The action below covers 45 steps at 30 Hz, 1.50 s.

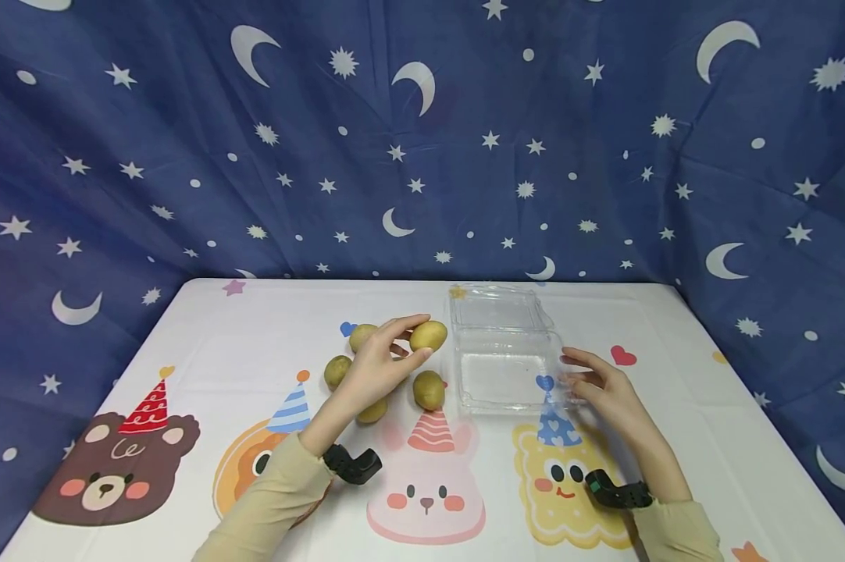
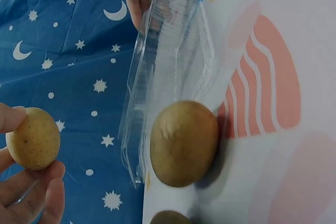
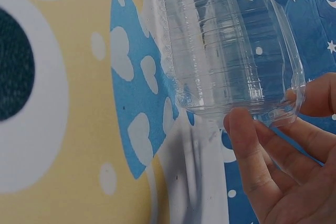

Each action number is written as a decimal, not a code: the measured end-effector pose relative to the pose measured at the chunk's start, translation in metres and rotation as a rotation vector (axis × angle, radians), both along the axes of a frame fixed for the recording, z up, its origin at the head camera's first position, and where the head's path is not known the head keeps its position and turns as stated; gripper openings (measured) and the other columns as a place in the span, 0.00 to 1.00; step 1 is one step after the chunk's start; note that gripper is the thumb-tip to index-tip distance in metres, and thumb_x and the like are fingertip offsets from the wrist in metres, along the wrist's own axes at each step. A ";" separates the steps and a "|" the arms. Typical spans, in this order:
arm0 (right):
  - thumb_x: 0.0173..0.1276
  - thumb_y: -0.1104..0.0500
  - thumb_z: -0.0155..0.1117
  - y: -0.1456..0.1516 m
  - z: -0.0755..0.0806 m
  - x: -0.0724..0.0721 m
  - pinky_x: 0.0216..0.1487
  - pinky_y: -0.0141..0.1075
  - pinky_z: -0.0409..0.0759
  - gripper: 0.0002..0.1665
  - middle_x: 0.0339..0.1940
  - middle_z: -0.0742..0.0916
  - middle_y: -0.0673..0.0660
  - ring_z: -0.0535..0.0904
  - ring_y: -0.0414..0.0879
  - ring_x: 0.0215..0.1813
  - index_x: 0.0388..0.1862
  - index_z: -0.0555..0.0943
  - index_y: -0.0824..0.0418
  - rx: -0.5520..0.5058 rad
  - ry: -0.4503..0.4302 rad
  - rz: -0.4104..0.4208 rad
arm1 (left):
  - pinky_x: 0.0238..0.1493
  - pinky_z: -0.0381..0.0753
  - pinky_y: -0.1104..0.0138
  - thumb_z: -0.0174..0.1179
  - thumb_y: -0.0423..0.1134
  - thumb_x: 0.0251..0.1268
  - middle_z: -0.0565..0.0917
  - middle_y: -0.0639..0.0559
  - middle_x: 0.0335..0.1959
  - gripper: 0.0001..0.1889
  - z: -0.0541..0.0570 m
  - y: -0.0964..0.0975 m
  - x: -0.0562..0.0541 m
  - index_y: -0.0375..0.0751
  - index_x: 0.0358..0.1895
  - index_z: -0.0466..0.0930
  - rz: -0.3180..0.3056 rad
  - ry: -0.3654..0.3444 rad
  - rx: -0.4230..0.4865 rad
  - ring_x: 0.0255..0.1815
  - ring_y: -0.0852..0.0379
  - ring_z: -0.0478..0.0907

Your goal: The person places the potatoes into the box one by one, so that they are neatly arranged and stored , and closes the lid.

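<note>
A small yellow potato [image 1: 428,336] is pinched between the thumb and fingers of my left hand [image 1: 383,363], held above the table just left of a clear plastic clamshell box [image 1: 503,378]. The left wrist view shows the potato's [image 2: 34,139] speckled skin. Below that hand, several more potatoes lie on the cloth, one potato [image 1: 429,389] being close to the box. The box stands with its lid [image 1: 496,310] folded back, away from me. At its right side, my right hand [image 1: 601,382] grips the rim, thumb on the edge and fingers against the outer wall [image 3: 210,77].
The white tablecloth [image 1: 183,336] is printed with cartoon animals, hearts and stars. A dark blue curtain [image 1: 465,140] with moons and stars hangs behind the table's far edge. Each wrist wears a black camera mount.
</note>
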State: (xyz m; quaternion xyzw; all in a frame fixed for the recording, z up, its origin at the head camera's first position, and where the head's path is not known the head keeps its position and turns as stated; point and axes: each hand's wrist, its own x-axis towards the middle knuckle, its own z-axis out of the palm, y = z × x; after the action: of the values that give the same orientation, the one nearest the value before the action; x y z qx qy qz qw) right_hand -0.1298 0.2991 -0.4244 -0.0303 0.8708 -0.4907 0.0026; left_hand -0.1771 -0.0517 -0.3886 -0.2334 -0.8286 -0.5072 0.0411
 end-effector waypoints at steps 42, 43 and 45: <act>0.68 0.65 0.56 0.000 -0.002 -0.002 0.42 0.25 0.80 0.30 0.63 0.77 0.69 0.82 0.39 0.46 0.70 0.66 0.64 0.004 -0.006 0.002 | 0.40 0.81 0.73 0.65 0.39 0.59 0.83 0.49 0.51 0.24 0.007 0.087 -0.015 0.43 0.61 0.76 -0.146 -0.001 -0.048 0.45 0.57 0.78; 0.68 0.65 0.56 0.000 -0.001 -0.001 0.42 0.25 0.80 0.30 0.63 0.77 0.69 0.82 0.38 0.46 0.70 0.66 0.64 0.003 -0.006 0.003 | 0.40 0.80 0.73 0.65 0.39 0.59 0.83 0.49 0.50 0.24 0.007 0.089 -0.015 0.43 0.61 0.76 -0.150 -0.001 -0.050 0.45 0.57 0.78; 0.68 0.65 0.56 0.000 -0.001 -0.001 0.43 0.25 0.80 0.30 0.63 0.76 0.69 0.82 0.38 0.46 0.70 0.66 0.64 0.005 -0.009 0.004 | 0.40 0.80 0.74 0.65 0.38 0.60 0.83 0.48 0.50 0.24 0.007 0.093 -0.016 0.42 0.61 0.76 -0.159 -0.001 -0.050 0.45 0.56 0.78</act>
State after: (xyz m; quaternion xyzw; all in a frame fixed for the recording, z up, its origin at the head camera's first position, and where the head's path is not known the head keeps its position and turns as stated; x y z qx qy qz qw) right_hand -0.1310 0.2990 -0.4252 -0.0297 0.8720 -0.4886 0.0077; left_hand -0.1932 0.0412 -0.3814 -0.2989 -0.8199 -0.4883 -0.0055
